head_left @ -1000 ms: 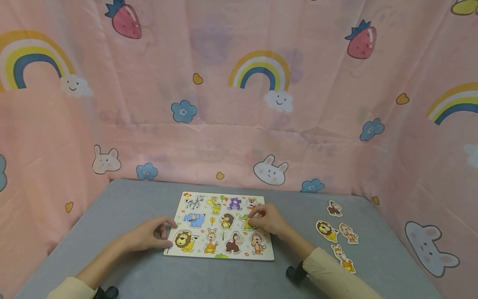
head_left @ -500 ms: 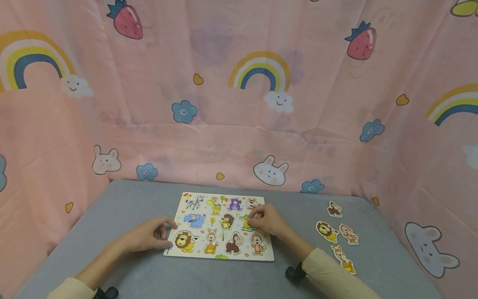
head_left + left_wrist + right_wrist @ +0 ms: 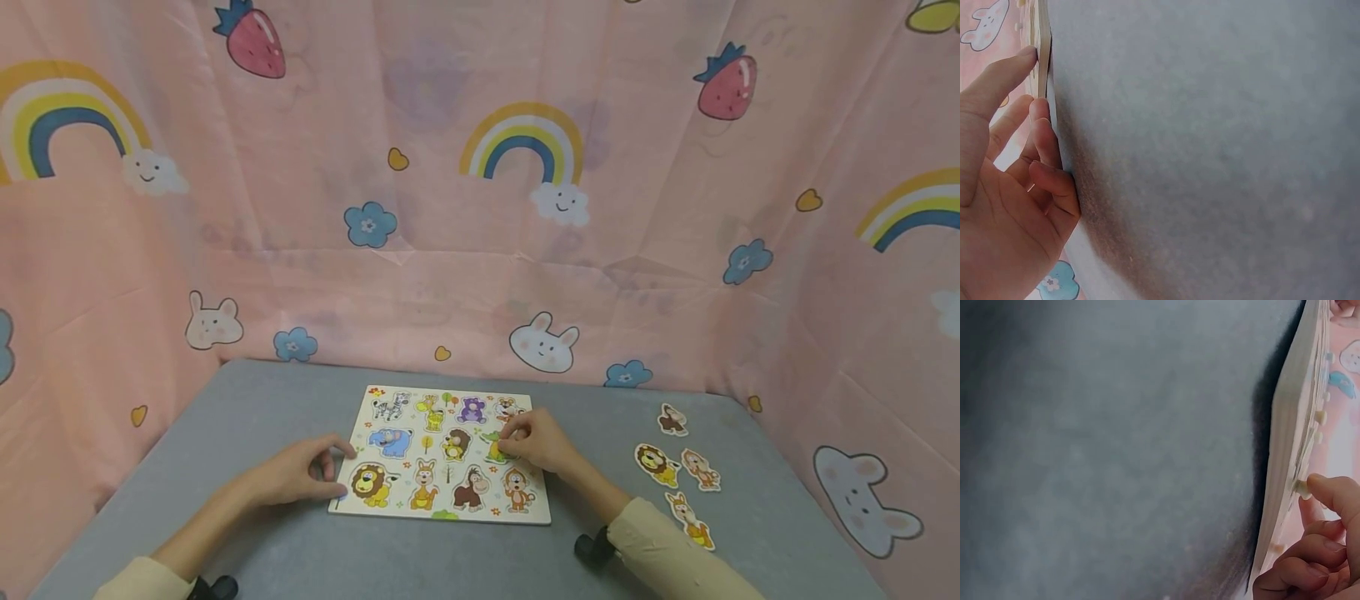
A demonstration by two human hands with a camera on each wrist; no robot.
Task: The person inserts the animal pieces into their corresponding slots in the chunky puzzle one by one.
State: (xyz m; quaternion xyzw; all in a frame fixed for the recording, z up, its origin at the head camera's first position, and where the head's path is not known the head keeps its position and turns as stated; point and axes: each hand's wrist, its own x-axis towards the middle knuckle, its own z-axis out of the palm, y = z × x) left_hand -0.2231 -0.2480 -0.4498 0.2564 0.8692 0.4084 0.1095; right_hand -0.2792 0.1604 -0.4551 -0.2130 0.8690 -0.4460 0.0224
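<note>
We see two bare hands, the left hand (image 3: 296, 473) and the right hand (image 3: 542, 442), with no rings or gloves. Both forearms are bare up to pale cream sleeves (image 3: 667, 550) pushed back from the wrists. A small black mount (image 3: 592, 548) sits under each forearm.

A play corner for kids. A pink cloth (image 3: 480, 250) with rainbows, bunnies and strawberries hangs all around a gray table (image 3: 225, 417), and an animal puzzle (image 3: 442, 454) lies on it.
</note>
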